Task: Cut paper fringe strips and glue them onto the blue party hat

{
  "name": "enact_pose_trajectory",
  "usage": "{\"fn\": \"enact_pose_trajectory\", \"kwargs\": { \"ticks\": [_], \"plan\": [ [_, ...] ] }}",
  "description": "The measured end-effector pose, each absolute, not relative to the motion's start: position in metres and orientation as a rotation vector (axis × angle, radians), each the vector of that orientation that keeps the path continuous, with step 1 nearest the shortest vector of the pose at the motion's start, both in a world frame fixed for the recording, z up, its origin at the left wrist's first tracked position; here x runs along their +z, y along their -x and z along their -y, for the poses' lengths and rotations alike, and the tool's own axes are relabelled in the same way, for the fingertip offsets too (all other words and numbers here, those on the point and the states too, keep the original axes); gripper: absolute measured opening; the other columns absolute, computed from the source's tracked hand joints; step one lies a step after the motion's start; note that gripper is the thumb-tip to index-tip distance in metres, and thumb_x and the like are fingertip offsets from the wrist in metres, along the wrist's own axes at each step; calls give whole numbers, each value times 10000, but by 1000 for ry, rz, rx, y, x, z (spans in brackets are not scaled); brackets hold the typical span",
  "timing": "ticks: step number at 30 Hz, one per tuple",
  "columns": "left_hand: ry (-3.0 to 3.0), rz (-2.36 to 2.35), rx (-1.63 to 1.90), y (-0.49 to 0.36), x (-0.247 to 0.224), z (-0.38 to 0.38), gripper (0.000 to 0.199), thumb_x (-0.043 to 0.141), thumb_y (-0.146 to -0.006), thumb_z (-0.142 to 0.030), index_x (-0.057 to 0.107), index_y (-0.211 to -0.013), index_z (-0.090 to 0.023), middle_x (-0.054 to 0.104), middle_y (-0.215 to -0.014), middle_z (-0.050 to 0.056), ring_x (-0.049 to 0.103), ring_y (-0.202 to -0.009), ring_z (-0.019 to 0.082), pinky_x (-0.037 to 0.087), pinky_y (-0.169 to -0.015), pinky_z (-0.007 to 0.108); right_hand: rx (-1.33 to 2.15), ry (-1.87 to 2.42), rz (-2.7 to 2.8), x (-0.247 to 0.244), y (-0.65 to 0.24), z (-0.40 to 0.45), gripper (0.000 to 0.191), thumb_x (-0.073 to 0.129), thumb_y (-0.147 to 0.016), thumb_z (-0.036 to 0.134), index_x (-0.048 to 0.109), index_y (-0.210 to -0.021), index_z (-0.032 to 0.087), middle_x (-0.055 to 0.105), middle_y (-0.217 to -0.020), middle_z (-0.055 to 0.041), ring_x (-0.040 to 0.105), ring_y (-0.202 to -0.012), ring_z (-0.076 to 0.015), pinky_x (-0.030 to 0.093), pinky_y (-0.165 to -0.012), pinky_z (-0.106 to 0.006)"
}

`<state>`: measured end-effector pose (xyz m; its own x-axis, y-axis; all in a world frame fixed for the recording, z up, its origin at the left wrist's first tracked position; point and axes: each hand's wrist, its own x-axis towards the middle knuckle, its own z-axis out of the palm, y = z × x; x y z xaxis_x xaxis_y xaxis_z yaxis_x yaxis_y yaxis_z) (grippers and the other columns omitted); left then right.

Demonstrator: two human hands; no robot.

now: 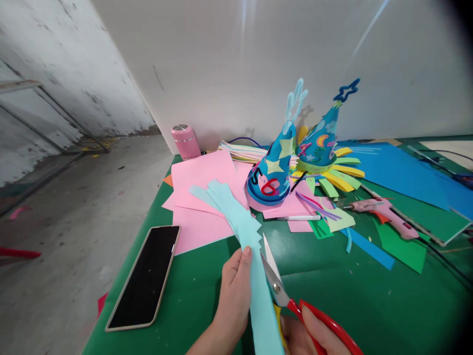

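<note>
My left hand [236, 286] pinches a long light-blue paper strip [261, 301] between thumb and fingers, near the bottom centre. Beyond the thumb, the strip fans out in several layers, and its right edge has a few pointed notches. My right hand [312, 335] is wrapped round the red handles of a pair of scissors [277, 288]. The blades are apart and point away from me, close to the right edge of the strip. Something yellow shows between my right hand and the paper; most of it is hidden.
Pink paper [199, 172], a black-screened phone [146, 276] and a pink bottle [185, 143] lie or stand left. Two decorated cone hats [273, 165] stand at the back. A pink glue gun [388, 215], its cord and blue sheets [402, 172] are right.
</note>
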<state>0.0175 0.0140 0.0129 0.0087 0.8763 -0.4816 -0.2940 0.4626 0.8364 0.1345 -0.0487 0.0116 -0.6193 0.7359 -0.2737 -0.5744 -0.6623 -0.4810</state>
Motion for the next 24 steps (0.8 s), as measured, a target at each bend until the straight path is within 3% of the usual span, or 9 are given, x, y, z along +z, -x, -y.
{"fn": "enact_pose_trajectory", "kwargs": {
  "ticks": [5,14,18,24],
  "plan": [
    [-649,-1203,978,-18,14,-14,327,526,-724,-462,457,-611,-162,400,-486,-56,359,-420,63,298,-402,174,2247,600,429,10,-135,48,547,423,-701,630,549,-926,147,566,-672,-26,564,-655,-156,463,-622,-301],
    [-687,-1129,965,-17,12,-12,329,467,-779,-441,456,-621,-153,408,-504,-47,374,-443,62,298,-425,176,2271,561,327,19,-138,49,481,371,-766,566,564,-892,143,577,-696,-38,567,-698,-158,455,-664,-298],
    [-656,-1158,1024,-17,13,-12,330,499,-764,-430,430,-596,-154,354,-491,-65,329,-426,47,268,-415,166,2250,542,293,18,-136,49,483,401,-748,571,549,-933,150,581,-703,-30,568,-695,-160,451,-658,-298],
    [-674,-1135,970,-18,11,-13,331,486,-770,-436,438,-604,-153,394,-502,-52,362,-441,60,282,-428,177,2223,664,255,22,-135,48,480,487,-724,544,548,-1011,163,616,-745,-42,582,-741,-180,443,-694,-299]
  ]
}}
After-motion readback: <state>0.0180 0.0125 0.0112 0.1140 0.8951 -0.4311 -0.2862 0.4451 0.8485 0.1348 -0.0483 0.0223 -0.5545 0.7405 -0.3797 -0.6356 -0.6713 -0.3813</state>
